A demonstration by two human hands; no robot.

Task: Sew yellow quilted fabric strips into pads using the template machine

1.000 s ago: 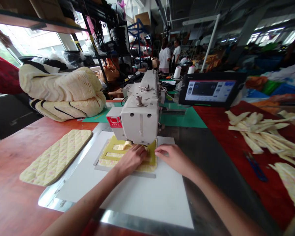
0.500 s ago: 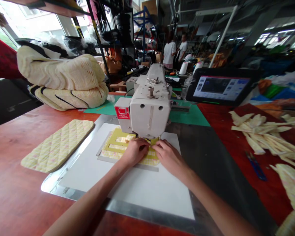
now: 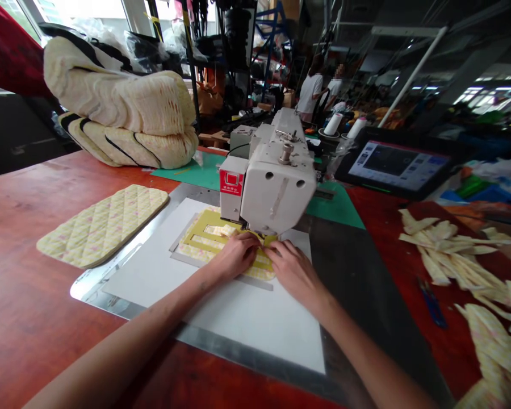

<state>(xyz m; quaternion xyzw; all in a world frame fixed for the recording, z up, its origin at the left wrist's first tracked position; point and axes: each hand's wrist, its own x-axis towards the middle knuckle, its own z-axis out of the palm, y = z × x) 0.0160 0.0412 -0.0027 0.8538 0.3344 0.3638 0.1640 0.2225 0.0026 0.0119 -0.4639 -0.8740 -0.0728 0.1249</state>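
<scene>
My left hand [image 3: 237, 253] and my right hand [image 3: 293, 269] meet just under the head of a white sewing machine [image 3: 276, 193]. Fingers of both are bent together on a small piece that I cannot make out. Beneath them lies a yellow slotted template [image 3: 202, 238] over a quilted yellow fabric piece [image 3: 262, 274], framed by grey strips on a white sheet [image 3: 238, 318]. A loose strip of pale fabric [image 3: 225, 230] rests on the template, left of my left hand.
Quilted pads [image 3: 104, 224] lie at the left, with a tall fabric stack [image 3: 128, 108] behind. To the right are a screen [image 3: 396, 162], fabric strips [image 3: 438, 244] and blue snips [image 3: 432, 304]. Two people [image 3: 310, 94] stand in the background.
The camera view has tilted and shifted, so the machine appears farther right. Both hands remain at the same place on the template, fingers still together.
</scene>
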